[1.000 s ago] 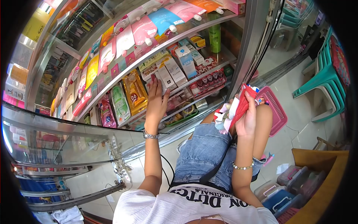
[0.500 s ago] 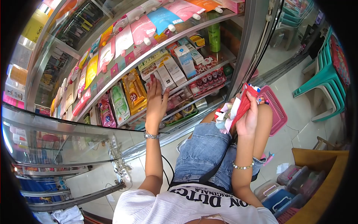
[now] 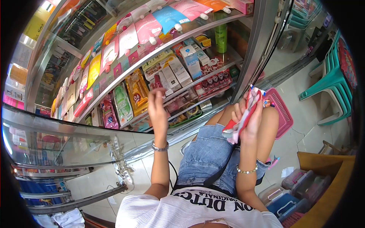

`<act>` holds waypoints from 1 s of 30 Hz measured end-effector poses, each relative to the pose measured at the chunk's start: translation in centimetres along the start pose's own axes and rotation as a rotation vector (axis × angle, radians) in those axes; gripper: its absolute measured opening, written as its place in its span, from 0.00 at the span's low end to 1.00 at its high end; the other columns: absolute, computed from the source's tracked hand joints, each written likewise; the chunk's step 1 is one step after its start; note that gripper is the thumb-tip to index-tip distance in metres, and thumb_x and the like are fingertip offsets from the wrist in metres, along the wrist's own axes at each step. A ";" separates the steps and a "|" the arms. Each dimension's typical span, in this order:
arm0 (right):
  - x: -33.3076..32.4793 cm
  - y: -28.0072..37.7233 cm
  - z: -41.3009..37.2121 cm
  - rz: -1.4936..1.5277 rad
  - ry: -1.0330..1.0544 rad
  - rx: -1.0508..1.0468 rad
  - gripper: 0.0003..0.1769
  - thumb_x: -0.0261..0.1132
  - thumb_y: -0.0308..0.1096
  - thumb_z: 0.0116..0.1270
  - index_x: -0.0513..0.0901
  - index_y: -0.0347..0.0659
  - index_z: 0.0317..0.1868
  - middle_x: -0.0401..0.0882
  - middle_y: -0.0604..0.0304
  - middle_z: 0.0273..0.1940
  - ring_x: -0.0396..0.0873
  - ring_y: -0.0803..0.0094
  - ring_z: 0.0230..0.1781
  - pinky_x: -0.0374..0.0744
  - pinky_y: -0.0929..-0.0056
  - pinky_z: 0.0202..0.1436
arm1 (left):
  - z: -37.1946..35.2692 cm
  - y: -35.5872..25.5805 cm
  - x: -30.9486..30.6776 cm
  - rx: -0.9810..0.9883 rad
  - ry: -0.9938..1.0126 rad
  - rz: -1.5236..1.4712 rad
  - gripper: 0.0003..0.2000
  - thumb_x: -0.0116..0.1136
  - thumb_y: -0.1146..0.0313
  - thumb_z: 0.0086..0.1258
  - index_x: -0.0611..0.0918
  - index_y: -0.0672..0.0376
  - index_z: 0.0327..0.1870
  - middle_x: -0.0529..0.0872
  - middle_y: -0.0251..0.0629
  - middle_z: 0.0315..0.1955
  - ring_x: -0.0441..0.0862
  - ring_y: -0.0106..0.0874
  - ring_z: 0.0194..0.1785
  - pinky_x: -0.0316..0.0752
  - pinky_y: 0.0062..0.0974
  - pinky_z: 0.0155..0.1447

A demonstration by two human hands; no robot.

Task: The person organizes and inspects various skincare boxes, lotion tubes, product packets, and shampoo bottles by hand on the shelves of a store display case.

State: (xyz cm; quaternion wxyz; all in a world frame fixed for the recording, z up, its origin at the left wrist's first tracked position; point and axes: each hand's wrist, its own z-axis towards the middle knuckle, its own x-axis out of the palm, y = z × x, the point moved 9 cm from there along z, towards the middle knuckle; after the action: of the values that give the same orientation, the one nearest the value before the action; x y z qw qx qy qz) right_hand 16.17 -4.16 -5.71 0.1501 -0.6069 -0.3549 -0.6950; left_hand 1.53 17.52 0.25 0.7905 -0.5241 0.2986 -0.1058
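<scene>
My left hand [image 3: 157, 112], with a metal watch on its wrist, is raised just in front of the lower shelf of a glass display case. Its fingers are loosely extended and a little blurred, with nothing visible in them. Behind the fingertips stand a small red item [image 3: 157, 81] and some white boxes [image 3: 180, 71]. To their left lies an orange-brown pack [image 3: 136, 93]. Over my knee, my right hand [image 3: 249, 123] has its fingers wrapped round a crumpled red and white cloth [image 3: 243, 122], partly hidden by the fingers.
Colourful pouches [image 3: 147, 29] line the upper shelf. A pink basket [image 3: 280, 114] sits on the floor beyond my knee, near stacked green chairs [image 3: 330, 81]. Lidded plastic boxes [image 3: 283, 203] are at lower right. A power strip with cables [image 3: 125, 174] lies at left.
My left hand has drawn back from the white boxes, and its fingers have curled slightly. In my right hand, the cloth has been turned and gathered narrower.
</scene>
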 end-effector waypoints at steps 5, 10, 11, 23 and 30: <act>-0.9 -1.5 -1.1 -0.339 -0.279 -0.282 0.21 0.48 0.50 0.71 0.70 0.41 0.50 0.75 0.62 0.32 0.76 0.74 0.29 0.76 0.76 0.28 | -7.0 -3.1 9.1 -0.103 0.655 -0.329 0.10 0.50 0.70 0.68 0.72 0.63 0.47 0.78 0.37 0.35 0.76 0.23 0.41 0.73 0.20 0.43; 1.3 -1.6 -0.9 -0.606 -0.183 -0.136 0.22 0.53 0.39 0.71 0.65 0.38 0.61 0.72 0.61 0.51 0.73 0.75 0.50 0.73 0.77 0.53 | -9.1 -4.2 10.8 -0.028 0.590 -0.276 0.19 0.56 0.77 0.62 0.66 0.63 0.53 0.76 0.39 0.42 0.77 0.24 0.42 0.73 0.20 0.43; 1.6 -1.4 -1.0 -0.606 -0.186 -0.136 0.22 0.53 0.39 0.71 0.65 0.38 0.61 0.72 0.61 0.51 0.73 0.75 0.50 0.73 0.77 0.53 | -8.9 -4.1 10.8 -0.025 0.582 -0.299 0.22 0.57 0.77 0.61 0.64 0.64 0.55 0.75 0.40 0.44 0.76 0.25 0.42 0.73 0.20 0.44; 1.7 0.2 -1.4 -0.600 -0.301 -0.334 0.14 0.54 0.36 0.70 0.69 0.38 0.52 0.75 0.62 0.40 0.75 0.78 0.39 0.75 0.81 0.43 | -9.5 -3.7 11.2 -0.078 0.550 -0.345 0.27 0.60 0.79 0.56 0.59 0.62 0.55 0.74 0.40 0.39 0.75 0.24 0.38 0.72 0.20 0.39; 0.9 1.9 -2.4 -0.416 -0.210 -0.392 0.10 0.52 0.38 0.71 0.70 0.41 0.45 0.73 0.60 0.24 0.74 0.72 0.19 0.75 0.76 0.23 | -12.1 -3.4 12.4 -0.073 0.654 -0.247 0.19 0.58 0.76 0.60 0.65 0.65 0.50 0.75 0.41 0.30 0.75 0.25 0.31 0.71 0.22 0.34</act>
State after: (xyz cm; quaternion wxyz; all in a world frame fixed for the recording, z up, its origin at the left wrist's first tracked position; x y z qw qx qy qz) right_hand 15.45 -6.92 -4.30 -0.1530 -0.6073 -0.3441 -0.6996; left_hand 4.93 0.84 -4.47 0.6151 -0.5227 0.4737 -0.3522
